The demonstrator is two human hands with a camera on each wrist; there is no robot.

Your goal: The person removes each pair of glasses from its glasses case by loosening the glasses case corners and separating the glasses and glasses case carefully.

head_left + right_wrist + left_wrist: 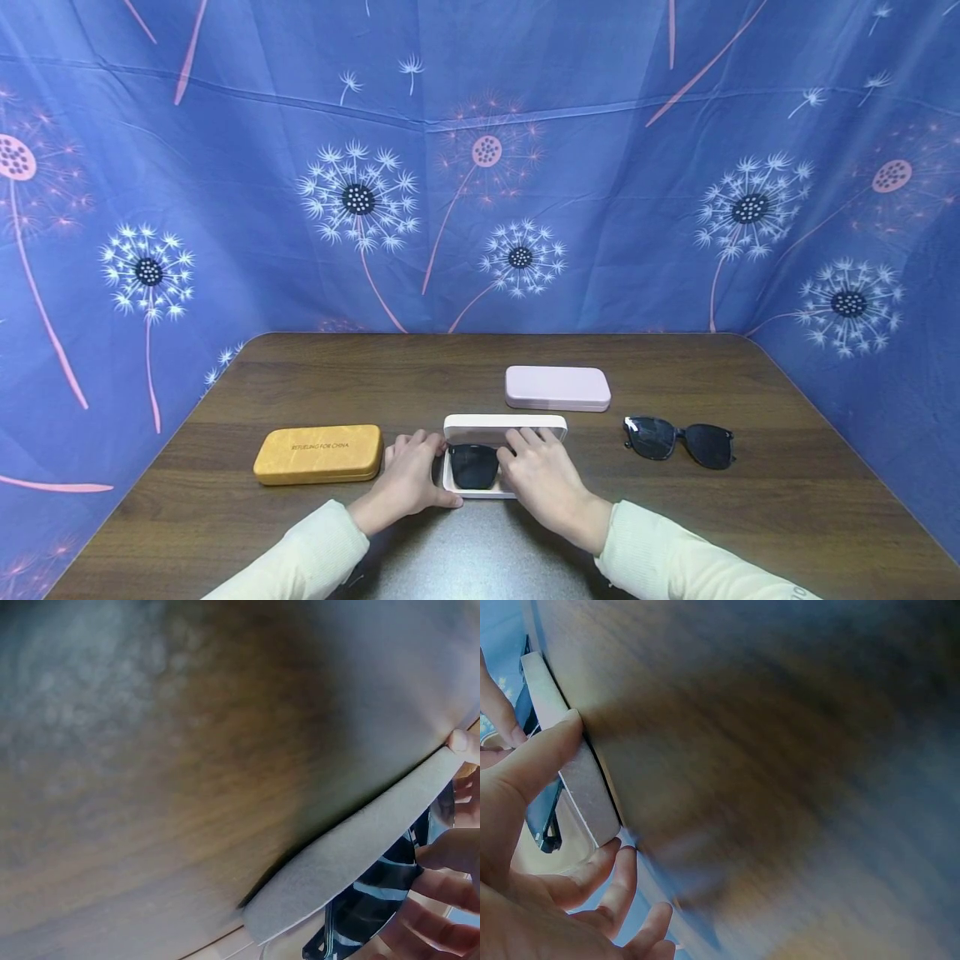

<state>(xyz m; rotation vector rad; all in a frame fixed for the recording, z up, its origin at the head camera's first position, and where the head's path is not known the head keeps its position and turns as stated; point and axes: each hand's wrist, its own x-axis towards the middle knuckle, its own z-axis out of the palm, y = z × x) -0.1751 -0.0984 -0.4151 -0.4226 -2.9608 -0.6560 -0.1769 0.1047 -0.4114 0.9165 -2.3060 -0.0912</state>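
Observation:
An opened white glasses case (487, 494) lies near the middle of the table, its lid raised at the back. Black sunglasses (474, 468) sit partly inside it, lenses facing forward. With my left hand (408, 475) I grip the case's left end; in the left wrist view the thumb presses the front wall (592, 791) and the fingers curl round the corner. My right hand (546, 479) pinches the sunglasses (367, 900) near their bridge, hiding the right lens in the head view. Its thumb (450, 851) shows in the right wrist view.
A yellow glasses case (318, 455) lies closed at the left. Behind the white case is a closed pale pink case (558, 388). A second pair of black sunglasses (679, 442) lies on the wooden table (795, 500) at the right. A blue dandelion curtain (615, 208) surrounds the table.

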